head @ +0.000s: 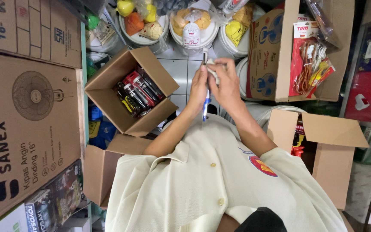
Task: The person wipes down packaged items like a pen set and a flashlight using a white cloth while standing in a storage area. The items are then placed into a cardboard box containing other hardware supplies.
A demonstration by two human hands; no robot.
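My left hand (198,88) grips a slim tool with a blue handle (205,107), held upright in front of my chest. Its metal end (205,56) sticks out above my fingers. My right hand (227,83) is closed on a small white cloth or paper (213,69) pressed against the tool's upper part. Both hands touch each other around the tool. Whether the tool is a screwdriver or a cutter I cannot tell.
An open cardboard box (108,81) of red and black hand tools (136,92) sits left of my hands. White buckets (192,36) carrying bagged goods stand behind. Large fan cartons (26,129) line the left; open boxes (336,141) with red packets (308,56) stand right.
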